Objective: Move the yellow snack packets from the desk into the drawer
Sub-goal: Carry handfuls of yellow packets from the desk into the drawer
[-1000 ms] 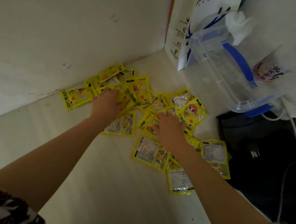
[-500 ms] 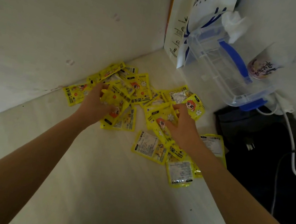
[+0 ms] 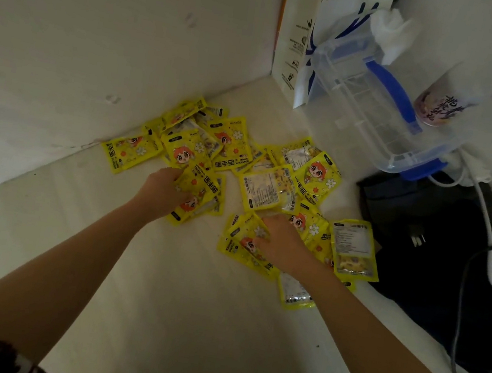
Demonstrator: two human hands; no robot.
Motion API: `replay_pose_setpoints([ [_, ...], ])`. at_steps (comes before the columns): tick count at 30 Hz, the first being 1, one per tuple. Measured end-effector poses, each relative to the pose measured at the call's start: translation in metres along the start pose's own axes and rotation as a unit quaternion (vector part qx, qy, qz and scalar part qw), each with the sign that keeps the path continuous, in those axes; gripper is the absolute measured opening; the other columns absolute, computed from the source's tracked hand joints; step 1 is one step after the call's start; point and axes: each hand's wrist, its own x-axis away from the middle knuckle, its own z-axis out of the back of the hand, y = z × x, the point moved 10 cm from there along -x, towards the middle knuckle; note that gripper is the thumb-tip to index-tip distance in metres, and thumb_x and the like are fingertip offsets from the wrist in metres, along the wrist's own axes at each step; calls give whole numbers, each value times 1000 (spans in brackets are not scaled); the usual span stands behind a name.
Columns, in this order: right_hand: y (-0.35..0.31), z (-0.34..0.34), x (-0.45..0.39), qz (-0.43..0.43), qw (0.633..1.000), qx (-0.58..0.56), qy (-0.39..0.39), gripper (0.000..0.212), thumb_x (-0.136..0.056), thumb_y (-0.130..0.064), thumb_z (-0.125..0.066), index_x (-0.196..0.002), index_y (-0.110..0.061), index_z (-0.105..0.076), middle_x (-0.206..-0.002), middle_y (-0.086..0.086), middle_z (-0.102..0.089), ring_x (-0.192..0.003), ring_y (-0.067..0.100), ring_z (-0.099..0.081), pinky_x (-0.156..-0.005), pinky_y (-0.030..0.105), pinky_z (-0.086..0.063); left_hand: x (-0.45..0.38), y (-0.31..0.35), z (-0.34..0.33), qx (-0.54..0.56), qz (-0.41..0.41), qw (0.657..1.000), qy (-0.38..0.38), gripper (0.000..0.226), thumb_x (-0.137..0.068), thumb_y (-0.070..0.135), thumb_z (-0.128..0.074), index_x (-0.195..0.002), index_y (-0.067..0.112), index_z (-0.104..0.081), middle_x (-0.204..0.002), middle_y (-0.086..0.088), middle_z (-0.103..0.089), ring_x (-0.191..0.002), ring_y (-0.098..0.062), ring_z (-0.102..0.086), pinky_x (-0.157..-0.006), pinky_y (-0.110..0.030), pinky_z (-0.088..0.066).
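Several yellow snack packets (image 3: 231, 148) lie scattered on the pale desk (image 3: 184, 321), heaped toward the back corner by the wall. My left hand (image 3: 161, 190) grips a small bunch of packets (image 3: 197, 201) at the pile's near left side. My right hand (image 3: 284, 244) grips another bunch of packets (image 3: 245, 244) at the near right side. More packets lie flat beside and under my right wrist, one face-down (image 3: 354, 248). No drawer is in view.
A clear plastic box with blue clasps (image 3: 376, 110) leans at the back right, in front of a white paper coffee bag (image 3: 298, 33). A cup (image 3: 442, 101) stands by the wall. A black bag (image 3: 451, 267) and a white cable (image 3: 489, 231) lie at right.
Both hands have pulled back toward me, dragging bunches of packets out of the pile. Packets behind them have been left uncovered.
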Motion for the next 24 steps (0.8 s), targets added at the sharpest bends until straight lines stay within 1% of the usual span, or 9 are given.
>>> replay_pose_setpoints([
  [2,-1,-2,-8,-2,999,54,1,46,-91,-22,-54,-135,-13,-47,-139,10,-47,-131,29,-39,-109,40,-32,-5,-1,0,-34,-7,999,8,33,-83,20,-69,-109,2,-62,-115,-15,-55,-106,-33,-52,-81,-33,-40],
  [3,-1,-3,-11,-7,996,87,-3,44,-91,-24,-53,-134,-14,-47,-139,10,-47,-131,31,-38,-109,42,-29,-8,-2,0,-53,-12,998,10,37,-81,23,-71,-109,0,-62,-119,-18,-52,-111,-36,-50,-87,-37,-42],
  [5,-1,-5,-14,-18,991,134,-10,42,-89,-30,-52,-129,-15,-48,-136,12,-48,-127,36,-40,-106,47,-33,-11,-4,0,-72,-16,997,14,43,-78,26,-73,-112,1,-63,-126,-19,-49,-115,-38,-46,-97,-43,-41],
  [7,-2,-6,-14,-28,987,156,-24,42,-90,-31,-51,-128,-13,-47,-136,16,-46,-124,41,-40,-104,50,-35,-12,-4,-2,-69,-12,997,12,41,-79,27,-72,-110,2,-62,-124,-19,-51,-113,-37,-47,-94,-42,-42],
  [10,-4,-2,-12,-32,987,156,-33,43,-93,-30,-49,-129,-8,-45,-135,20,-43,-124,42,-39,-102,48,-37,-8,-5,-1,-58,2,998,17,30,-82,27,-69,-95,2,-59,-115,-19,-54,-104,-36,-51,-84,-38,-41],
  [13,-10,2,-6,-12,993,117,-24,38,-95,-28,-47,-125,-5,-43,-128,20,-44,-114,36,-48,-92,43,-43,-1,-6,4,-40,4,998,49,26,-80,25,-70,-80,6,-53,-115,-20,-54,-102,-38,-50,-84,-41,-41],
  [16,-14,5,1,-10,998,52,-18,36,-97,-22,-46,-127,-4,-39,-128,18,-40,-108,32,-50,-83,36,-41,11,-10,4,-14,23,997,72,26,-81,23,-69,-89,3,-55,-113,-19,-54,-104,-38,-50,-81,-39,-40],
  [19,-13,7,11,-25,1000,3,0,37,-97,-21,-45,-128,-2,-38,-130,19,-40,-111,33,-48,-86,36,-42,30,-12,-4,39,46,996,65,32,-86,21,-66,-108,2,-53,-100,-11,-56,-96,-32,-54,-69,-32,-36],
  [24,-8,17,37,-47,994,-89,37,46,-98,-19,-46,-138,-3,-31,-127,20,-51,-114,34,-52,-94,46,-46,62,-22,-17,116,77,987,77,26,-86,22,-65,-105,7,-54,-93,-12,-61,-87,-34,-57,-65,-36,-43],
])
